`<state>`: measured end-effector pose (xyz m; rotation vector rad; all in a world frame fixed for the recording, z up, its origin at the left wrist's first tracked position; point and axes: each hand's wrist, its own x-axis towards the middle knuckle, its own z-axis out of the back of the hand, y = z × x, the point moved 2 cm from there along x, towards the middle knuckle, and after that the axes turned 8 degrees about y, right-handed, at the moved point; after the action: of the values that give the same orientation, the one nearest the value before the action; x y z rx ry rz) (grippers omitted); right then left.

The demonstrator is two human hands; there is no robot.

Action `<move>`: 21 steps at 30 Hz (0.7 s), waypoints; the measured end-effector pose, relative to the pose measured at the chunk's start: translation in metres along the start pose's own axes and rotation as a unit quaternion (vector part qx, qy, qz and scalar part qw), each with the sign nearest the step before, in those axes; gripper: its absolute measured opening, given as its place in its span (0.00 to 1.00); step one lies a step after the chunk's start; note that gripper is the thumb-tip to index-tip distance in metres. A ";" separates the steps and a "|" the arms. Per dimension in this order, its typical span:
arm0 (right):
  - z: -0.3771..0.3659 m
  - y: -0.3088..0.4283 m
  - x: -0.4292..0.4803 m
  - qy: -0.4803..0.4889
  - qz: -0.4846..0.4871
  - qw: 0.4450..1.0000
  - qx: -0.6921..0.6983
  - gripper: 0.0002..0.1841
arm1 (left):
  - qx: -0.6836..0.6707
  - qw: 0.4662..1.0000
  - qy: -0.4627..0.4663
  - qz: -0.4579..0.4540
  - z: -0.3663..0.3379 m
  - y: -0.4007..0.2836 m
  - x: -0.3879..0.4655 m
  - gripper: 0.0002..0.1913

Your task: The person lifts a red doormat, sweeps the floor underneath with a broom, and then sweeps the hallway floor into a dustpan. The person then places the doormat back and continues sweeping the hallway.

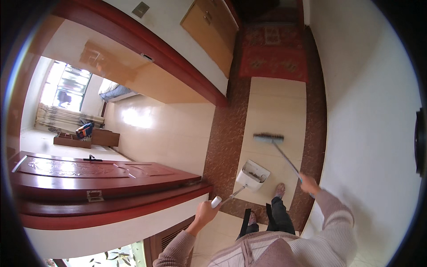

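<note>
My left hand [205, 212] grips the white-ended handle [216, 201] of a long-handled dustpan. The white dustpan [252, 176] stands on the cream floor tiles ahead of my feet, with some dark debris inside it. In my right hand [309, 184] is the thin pole [287, 160] of a broom. The broom head [269, 138], with dark bristles, is on or just above the tiles beyond the dustpan; it looks slightly blurred. A gap of bare tile separates broom head and dustpan.
A white wall [363, 110] runs close along my right. On the left, a red wooden door [100, 172] stands open to a bedroom. Red mats [273, 63] lie at the hallway's far end, beside a wooden cabinet [213, 30]. My slippered foot [280, 189] is near the dustpan.
</note>
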<state>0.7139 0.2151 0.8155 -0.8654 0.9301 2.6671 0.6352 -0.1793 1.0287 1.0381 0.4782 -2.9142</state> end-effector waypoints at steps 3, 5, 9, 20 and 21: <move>0.011 0.014 0.106 -0.039 0.012 0.999 0.002 0.19 | -0.015 0.997 -0.013 0.073 -0.007 0.018 -0.018 0.23; 0.015 0.031 0.168 -0.031 0.004 0.999 0.015 0.19 | -0.050 0.995 -0.024 0.085 -0.012 0.026 -0.024 0.24; -0.027 0.058 0.195 -0.035 -0.056 0.998 0.020 0.20 | 0.010 0.995 -0.033 0.089 -0.033 0.033 -0.028 0.25; -0.068 0.018 -0.105 0.204 -0.104 0.959 0.169 0.29 | -0.013 0.998 -0.006 0.059 -0.035 0.040 -0.033 0.25; -0.055 0.014 -0.117 0.183 -0.115 0.963 0.161 0.25 | -0.006 0.998 -0.006 0.064 -0.036 0.043 -0.041 0.25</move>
<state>0.8293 0.1714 0.8558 -1.3163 1.2148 2.1182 0.6943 -0.2137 1.0151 1.0099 0.4122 -2.7998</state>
